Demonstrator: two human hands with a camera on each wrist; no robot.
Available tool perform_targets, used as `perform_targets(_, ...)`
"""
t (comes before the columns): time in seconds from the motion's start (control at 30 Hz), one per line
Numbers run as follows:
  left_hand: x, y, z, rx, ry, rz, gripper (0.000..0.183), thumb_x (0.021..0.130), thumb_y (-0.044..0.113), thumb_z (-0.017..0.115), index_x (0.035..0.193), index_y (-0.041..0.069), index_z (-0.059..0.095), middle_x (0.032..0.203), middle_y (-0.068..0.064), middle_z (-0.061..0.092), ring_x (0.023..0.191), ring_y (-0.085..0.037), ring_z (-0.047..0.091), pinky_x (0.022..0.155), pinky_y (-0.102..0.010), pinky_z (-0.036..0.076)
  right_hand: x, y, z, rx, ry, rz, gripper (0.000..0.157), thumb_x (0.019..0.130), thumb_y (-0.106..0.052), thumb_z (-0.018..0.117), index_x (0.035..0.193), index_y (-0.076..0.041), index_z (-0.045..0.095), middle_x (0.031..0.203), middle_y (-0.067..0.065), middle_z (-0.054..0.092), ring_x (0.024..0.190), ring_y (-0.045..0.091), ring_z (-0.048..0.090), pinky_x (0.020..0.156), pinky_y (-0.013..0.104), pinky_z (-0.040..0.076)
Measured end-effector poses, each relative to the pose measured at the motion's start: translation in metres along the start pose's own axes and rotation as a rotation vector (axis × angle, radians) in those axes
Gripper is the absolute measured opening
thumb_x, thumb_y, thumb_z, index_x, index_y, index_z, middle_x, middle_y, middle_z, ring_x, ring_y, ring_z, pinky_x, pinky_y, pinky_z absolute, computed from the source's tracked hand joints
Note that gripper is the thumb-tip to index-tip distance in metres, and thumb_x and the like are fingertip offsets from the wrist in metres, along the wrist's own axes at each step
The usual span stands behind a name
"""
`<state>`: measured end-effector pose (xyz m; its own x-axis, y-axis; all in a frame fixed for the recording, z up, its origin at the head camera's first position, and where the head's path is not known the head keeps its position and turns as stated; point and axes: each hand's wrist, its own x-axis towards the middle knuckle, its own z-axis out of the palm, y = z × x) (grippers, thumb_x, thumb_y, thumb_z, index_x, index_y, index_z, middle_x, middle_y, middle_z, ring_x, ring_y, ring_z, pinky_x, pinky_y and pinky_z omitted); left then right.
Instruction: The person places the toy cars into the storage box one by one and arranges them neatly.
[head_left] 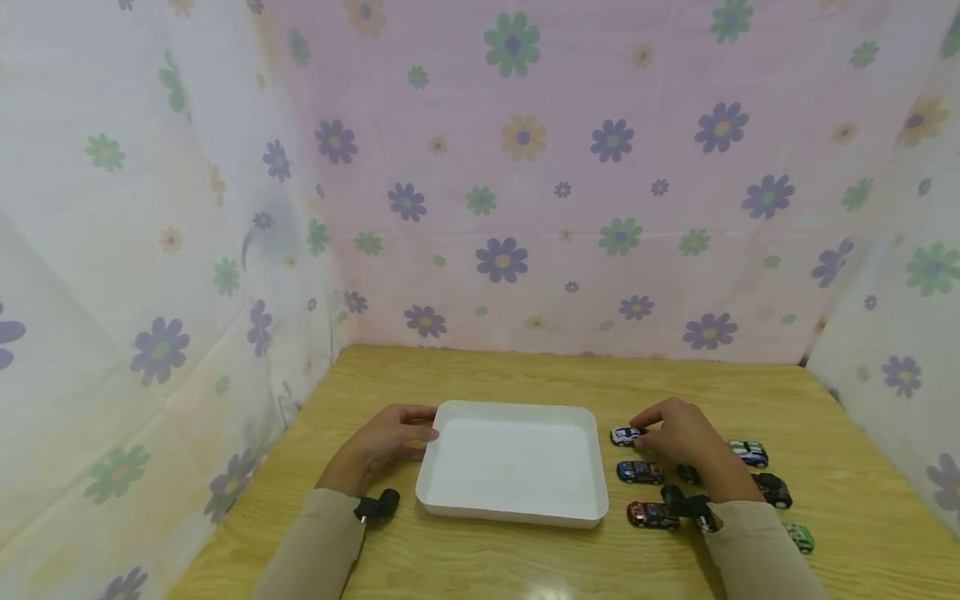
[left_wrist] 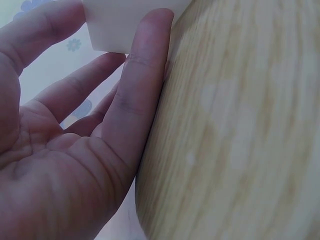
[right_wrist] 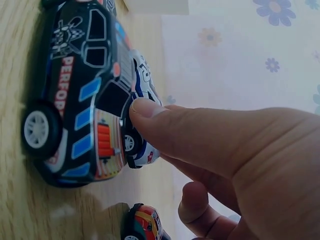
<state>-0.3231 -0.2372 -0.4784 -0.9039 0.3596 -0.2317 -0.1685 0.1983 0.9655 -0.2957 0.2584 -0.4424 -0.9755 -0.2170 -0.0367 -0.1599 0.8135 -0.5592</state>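
White cloth (head_left: 157, 275) with printed flowers at far left, hanging beside the wood-grain tabletop (head_left: 525, 562). Next, beige left sleeve (head_left: 311, 542), with a black left wrist camera (head_left: 378, 505) near its cuff. Left hand (head_left: 381, 435) at the left side of the white tray (head_left: 517, 454), grip apart: fingers spread and fairly straight, touching the tray's wall. White tray, shallow and rectangular, flat on the middle of the tabletop; pink flowered cloth (head_left: 562, 212) behind, across the back.

Just right of the tray, three small toy cars in a column: white car (head_left: 625, 435) farthest back, blue car (head_left: 640, 472) next, red car (head_left: 652, 514) nearest. Right hand (head_left: 686, 437) reaching over from the right, grip clamped on the white car between thumb and forefinger; cannot tell whether lifted or touching the tabletop. Blue car close up in the right wrist view, dark-bodied with blue stripes, partly covering the white car there.

Beside the right wrist, a partly hidden dark car (head_left: 687, 474) and a black right wrist camera (head_left: 682, 502). Beyond, beige right sleeve (head_left: 761, 550), green-striped car (head_left: 748, 452), black car (head_left: 775, 491) and, rightmost, green car (head_left: 801, 537).
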Motion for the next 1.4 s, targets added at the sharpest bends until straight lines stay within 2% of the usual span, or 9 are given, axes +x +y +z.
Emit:
perform_targets(0.13,0.002,0.002,-0.001,-0.006,0.002,0.009,0.059,0.093,0.015,0.078,0.146,-0.001,0.055,0.145,-0.019,0.059,0.116,-0.026,0.067,0.091,-0.046,0.062,0.001,0.000,-0.001,-0.004,0.015,0.005,0.025,0.089,-0.015,0.081,0.113,-0.012,0.080,0.116,0.011,0.076,0.111,0.039,0.066,0.090,0.058,0.056)
perform_targets(0.47,-0.001,0.000,0.001,-0.017,-0.018,0.014,0.059,0.094,0.012,0.076,0.146,-0.003,0.053,0.146,-0.023,0.057,0.113,-0.025,0.068,0.090,-0.046,0.063,-0.002,0.000,0.002,0.017,-0.011,0.011,0.029,0.090,-0.013,0.079,0.118,-0.007,0.077,0.115,0.012,0.074,0.102,0.030,0.068,0.086,0.053,0.058)
perform_targets(0.8,0.000,-0.003,0.002,-0.016,-0.007,0.004,0.058,0.095,0.011,0.074,0.147,-0.002,0.053,0.147,-0.021,0.056,0.115,-0.024,0.067,0.091,-0.045,0.062,-0.001,0.003,0.002,0.011,-0.013,0.019,0.025,0.091,-0.017,0.078,0.116,-0.012,0.079,0.117,0.011,0.075,0.100,0.028,0.068,0.083,0.052,0.058)
perform_targets(1.13,-0.001,0.004,-0.001,0.002,-0.004,0.011,0.058,0.095,0.012,0.075,0.147,-0.002,0.053,0.146,-0.021,0.057,0.114,-0.023,0.067,0.090,-0.045,0.063,0.005,-0.005,-0.006,-0.011,0.026,-0.010,0.024,0.093,-0.022,0.078,0.116,-0.017,0.080,0.120,0.008,0.074,0.095,0.024,0.061,0.078,0.044,0.055)
perform_targets(1.27,0.000,0.004,0.000,-0.007,-0.007,0.011,0.058,0.095,0.011,0.075,0.147,-0.002,0.053,0.146,-0.021,0.057,0.113,-0.023,0.067,0.090,-0.046,0.063,0.005,-0.009,-0.008,-0.025,0.041,-0.055,0.024,0.093,-0.024,0.078,0.116,-0.017,0.080,0.120,0.010,0.074,0.098,0.028,0.062,0.080,0.047,0.055)
perform_targets(1.4,0.000,0.003,0.001,-0.004,-0.012,0.002,0.058,0.095,0.012,0.075,0.147,-0.002,0.053,0.147,-0.021,0.057,0.114,-0.024,0.067,0.090,-0.046,0.063,0.003,-0.012,-0.009,-0.028,0.054,-0.076,0.025,0.095,-0.027,0.077,0.118,-0.019,0.079,0.125,0.011,0.073,0.109,0.034,0.063,0.085,0.052,0.057)
